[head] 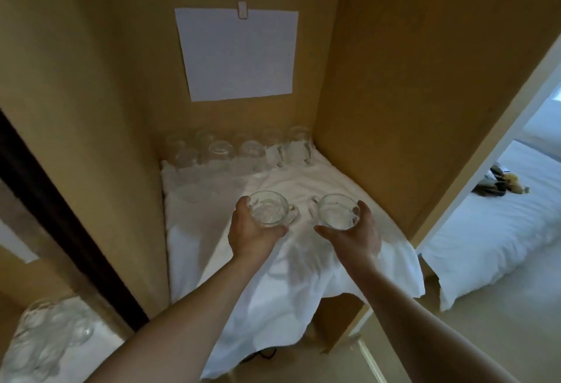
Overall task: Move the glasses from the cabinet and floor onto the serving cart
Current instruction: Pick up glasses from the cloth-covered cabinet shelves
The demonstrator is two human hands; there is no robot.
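Wooden cabinet (379,79), shelf draped in white cloth (243,261). Left hand (253,232) grip wrapped round glass mug (268,208); right hand (353,231) grip round second mug (337,211), handles facing inward. More glasses (239,150) lined along far wall; another cluster (45,340) near left.

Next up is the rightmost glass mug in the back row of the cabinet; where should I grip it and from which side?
Take the rightmost mug by its handle, which seems to face front-right, toward the opening. Come in from the front, low over the white cloth: the cabinet wall crowds its right side and another mug stands close on its left. Both hands are full now, the left hand and the right hand each hold a mug.
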